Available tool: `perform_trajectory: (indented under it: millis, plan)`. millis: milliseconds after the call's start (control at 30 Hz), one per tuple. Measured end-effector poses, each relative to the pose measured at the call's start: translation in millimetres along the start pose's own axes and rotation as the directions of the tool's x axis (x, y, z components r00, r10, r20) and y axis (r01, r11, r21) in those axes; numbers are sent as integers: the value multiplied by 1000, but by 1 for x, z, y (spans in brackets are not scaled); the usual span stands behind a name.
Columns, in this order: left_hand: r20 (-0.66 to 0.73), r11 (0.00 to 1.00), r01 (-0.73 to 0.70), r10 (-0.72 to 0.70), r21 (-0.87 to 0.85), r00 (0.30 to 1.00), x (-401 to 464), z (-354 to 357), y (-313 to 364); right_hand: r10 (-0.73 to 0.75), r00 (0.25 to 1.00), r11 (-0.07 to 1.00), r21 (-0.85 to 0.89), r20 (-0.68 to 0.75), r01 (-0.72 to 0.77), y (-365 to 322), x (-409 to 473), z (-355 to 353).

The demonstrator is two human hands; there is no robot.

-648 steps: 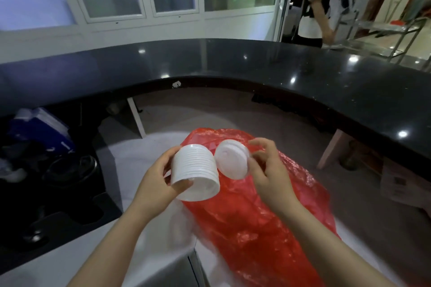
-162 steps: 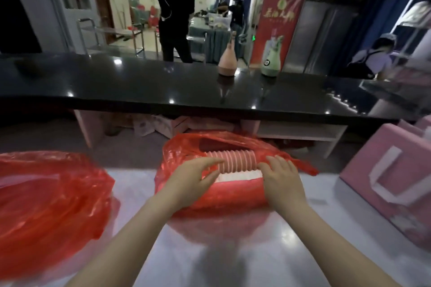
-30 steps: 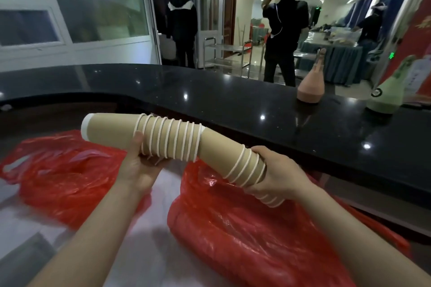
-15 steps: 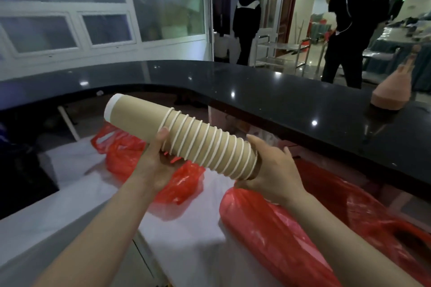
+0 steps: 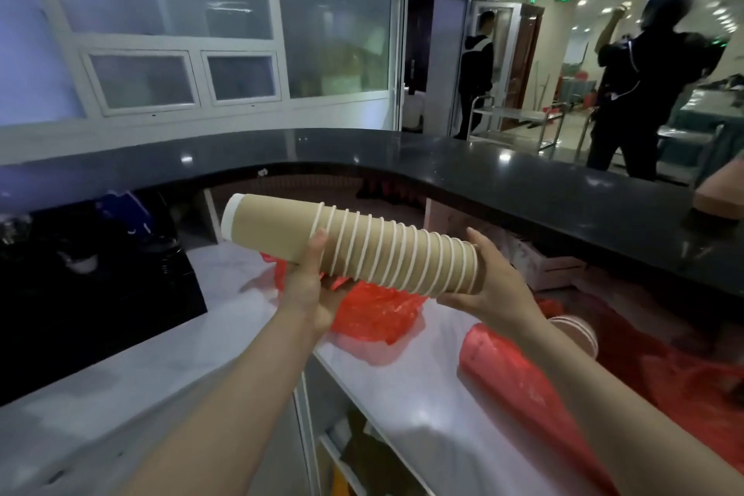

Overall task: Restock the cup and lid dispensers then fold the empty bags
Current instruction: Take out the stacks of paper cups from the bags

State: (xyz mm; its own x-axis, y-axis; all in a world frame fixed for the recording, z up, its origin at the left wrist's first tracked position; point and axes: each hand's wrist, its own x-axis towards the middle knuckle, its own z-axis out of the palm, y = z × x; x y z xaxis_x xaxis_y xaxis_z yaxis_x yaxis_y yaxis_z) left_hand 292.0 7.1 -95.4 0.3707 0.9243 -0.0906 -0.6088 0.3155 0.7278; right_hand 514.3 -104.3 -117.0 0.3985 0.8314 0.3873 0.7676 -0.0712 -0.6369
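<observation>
I've swung left with the stack of cups (image 5: 354,250) since a moment ago, and the loose rims have closed up into one tight column. My left hand (image 5: 310,286) cradles it from below mid-length, my right hand (image 5: 489,286) cups the wide end, both holding it level above the white counter (image 5: 402,383). The red bags (image 5: 378,310) lie behind (folding comes later). No dispenser shows yet, so I judge loading is next.
</observation>
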Motion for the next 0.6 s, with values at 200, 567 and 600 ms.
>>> perform_trajectory:
  millis: [200, 567, 600]
  plan:
    - [47, 995, 92, -90, -45, 995, 6, 2, -37, 80, 996, 997, -17, 33, -80, 20, -34, -11]
    - [-21, 964, 262, -263, -38, 965, 53, 27, -115, 405, 914, 771, -538, -1, -342, 172, -56, -79]
    - [-22, 962, 269, -270, -38, 962, 56, 29, -121, 465, 883, 723, -601, 58, -341, 181, -58, -76]
